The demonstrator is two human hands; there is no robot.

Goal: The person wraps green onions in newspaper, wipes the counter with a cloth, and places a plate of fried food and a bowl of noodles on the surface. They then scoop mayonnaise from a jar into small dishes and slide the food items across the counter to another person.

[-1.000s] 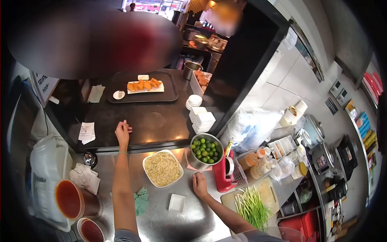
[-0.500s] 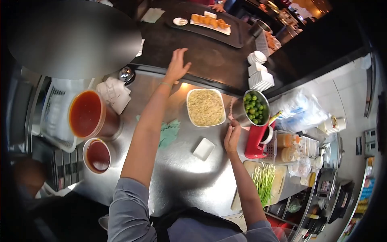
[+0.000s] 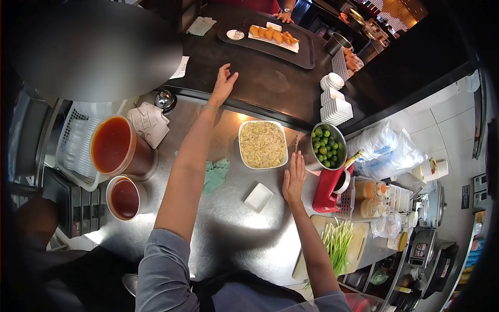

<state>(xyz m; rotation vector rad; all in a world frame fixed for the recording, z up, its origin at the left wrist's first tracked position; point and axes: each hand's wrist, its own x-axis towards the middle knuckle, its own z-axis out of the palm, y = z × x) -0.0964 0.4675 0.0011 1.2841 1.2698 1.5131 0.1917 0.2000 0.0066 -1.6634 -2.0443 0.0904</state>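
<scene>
My left hand (image 3: pixel 223 86) is held out over the dark counter (image 3: pixel 270 83), its fingers apart and slightly curled, holding nothing. Flat on the steel table (image 3: pixel 223 229) lies my right hand (image 3: pixel 295 179), fingers stretched out, just right of a square white container (image 3: pixel 263 145) of pale shredded food. Below that container is a small empty white dish (image 3: pixel 258 197). A metal pot (image 3: pixel 316 151) of green limes stands close beyond my right fingertips. Left of the container sits a crumpled green cloth (image 3: pixel 215 174).
Red sauce fills two tubs (image 3: pixel 112 145) (image 3: pixel 125 198) at the left, near a bell (image 3: pixel 165 100). Fried food (image 3: pixel 275 36) rests on a black tray, near another person's hand (image 3: pixel 284 16). Green stalks (image 3: pixel 337 244) lie on a cutting board (image 3: pixel 358 242).
My right hand has flattened, its fingers now straight beside the container. My left hand has shifted slightly left. The view has moved a little, and the other person's hand shows more.
</scene>
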